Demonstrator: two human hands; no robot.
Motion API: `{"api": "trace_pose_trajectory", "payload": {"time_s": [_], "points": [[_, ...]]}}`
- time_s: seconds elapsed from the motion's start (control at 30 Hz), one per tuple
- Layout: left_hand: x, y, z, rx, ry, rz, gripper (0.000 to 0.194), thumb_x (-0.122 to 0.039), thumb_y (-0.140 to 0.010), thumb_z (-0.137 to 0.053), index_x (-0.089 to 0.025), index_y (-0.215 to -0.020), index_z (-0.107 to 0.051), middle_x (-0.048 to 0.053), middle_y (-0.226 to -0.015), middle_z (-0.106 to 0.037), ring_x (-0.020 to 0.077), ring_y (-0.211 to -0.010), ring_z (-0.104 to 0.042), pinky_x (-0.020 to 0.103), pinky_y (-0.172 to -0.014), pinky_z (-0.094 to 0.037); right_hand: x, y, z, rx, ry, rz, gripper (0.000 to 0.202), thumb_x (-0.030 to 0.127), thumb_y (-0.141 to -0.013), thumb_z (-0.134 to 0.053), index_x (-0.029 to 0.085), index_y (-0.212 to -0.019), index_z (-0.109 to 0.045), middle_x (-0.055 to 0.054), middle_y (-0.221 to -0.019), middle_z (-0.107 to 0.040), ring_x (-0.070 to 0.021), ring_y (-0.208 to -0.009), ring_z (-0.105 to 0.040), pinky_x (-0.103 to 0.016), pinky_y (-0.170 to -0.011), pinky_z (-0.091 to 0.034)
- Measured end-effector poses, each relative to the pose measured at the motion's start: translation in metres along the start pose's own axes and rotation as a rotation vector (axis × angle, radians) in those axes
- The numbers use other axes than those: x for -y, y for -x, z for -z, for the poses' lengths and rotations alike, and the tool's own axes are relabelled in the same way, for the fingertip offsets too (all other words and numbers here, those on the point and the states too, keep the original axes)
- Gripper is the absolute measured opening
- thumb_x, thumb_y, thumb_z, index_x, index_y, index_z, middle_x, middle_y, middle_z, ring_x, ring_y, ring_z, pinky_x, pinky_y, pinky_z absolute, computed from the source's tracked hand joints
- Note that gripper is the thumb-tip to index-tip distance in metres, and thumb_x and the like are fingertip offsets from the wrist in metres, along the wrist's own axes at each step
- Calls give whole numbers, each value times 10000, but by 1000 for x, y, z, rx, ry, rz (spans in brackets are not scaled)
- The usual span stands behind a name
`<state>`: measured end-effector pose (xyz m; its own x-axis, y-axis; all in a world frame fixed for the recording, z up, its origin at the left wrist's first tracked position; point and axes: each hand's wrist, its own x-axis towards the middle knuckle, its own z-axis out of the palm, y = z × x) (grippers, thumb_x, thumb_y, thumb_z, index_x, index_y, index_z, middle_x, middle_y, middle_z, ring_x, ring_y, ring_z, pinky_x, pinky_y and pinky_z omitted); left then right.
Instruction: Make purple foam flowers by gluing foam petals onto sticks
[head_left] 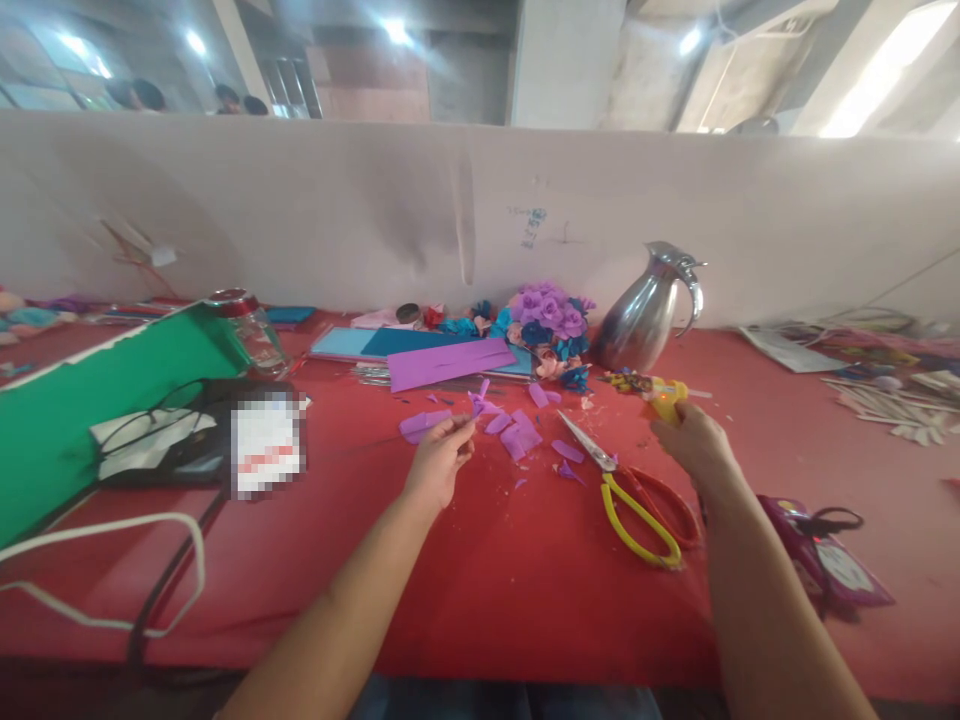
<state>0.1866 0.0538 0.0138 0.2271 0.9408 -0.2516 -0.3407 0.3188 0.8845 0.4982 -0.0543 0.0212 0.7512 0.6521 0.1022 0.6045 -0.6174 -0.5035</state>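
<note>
Between the closed fingers of my left hand (439, 462) is a small purple paper flower (484, 402) on a thin wire stem (375, 442) that points left. My right hand (699, 447) is wrapped round a yellow glue gun (667, 402), whose nozzle points left and has dark and yellow smears. Purple paper petals (520, 436) lie scattered by my left hand. Scissors (609, 472) with one yellow and one red handle lie spread on the red table (480, 600), between my two hands.
A steel jug (637, 318) stands behind the glue gun. Left of it are finished paper flowers (551, 312) and purple paper sheets (442, 364). A glass jar (255, 335), a black bag (187, 440) and a green board (97, 405) are at left; a purple pouch (832, 560) is at right.
</note>
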Motion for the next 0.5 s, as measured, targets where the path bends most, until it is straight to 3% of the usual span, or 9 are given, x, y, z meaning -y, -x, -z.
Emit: {"api": "trace_pose_trajectory", "payload": {"time_s": [0.13,0.27,0.37,0.5], "points": [[-1,0,-1,-17,-9,13,290,-233,-477,-840,-151,-701,-675,-38,-553,-559,53,-503,-473,177,-499,-341,11,15,0,171,-448,80,209,301,-677,-594,183,-839,-653,-16,-628,-651,-178,-590,-603,-261,-519,-431],[0,-1,0,-33,8,23,323,-226,-446,-852,-152,-710,-682,-34,-586,-597,49,-495,-481,183,-515,-361,25,32,4,318,-763,50,216,262,-604,-682,192,-793,-605,-6,-650,-656,-163,-587,-599,-256,-516,-440],[0,-2,0,-13,19,20,320,-240,-447,-854,-148,-704,-687,-34,-563,-586,51,-497,-483,182,-520,-361,37,42,10,449,-922,-25,307,234,-553,-723,184,-808,-561,-27,-685,-680,-163,-592,-613,-260,-535,-456],[1,-2,0,4,-2,13,298,-241,-453,-852,-141,-688,-699,-30,-535,-574,55,-496,-480,183,-513,-352,53,57,8,499,-993,-56,225,248,-558,-663,188,-721,-520,-8,-557,-626,-120,-467,-519,-228,-439,-367]]}}
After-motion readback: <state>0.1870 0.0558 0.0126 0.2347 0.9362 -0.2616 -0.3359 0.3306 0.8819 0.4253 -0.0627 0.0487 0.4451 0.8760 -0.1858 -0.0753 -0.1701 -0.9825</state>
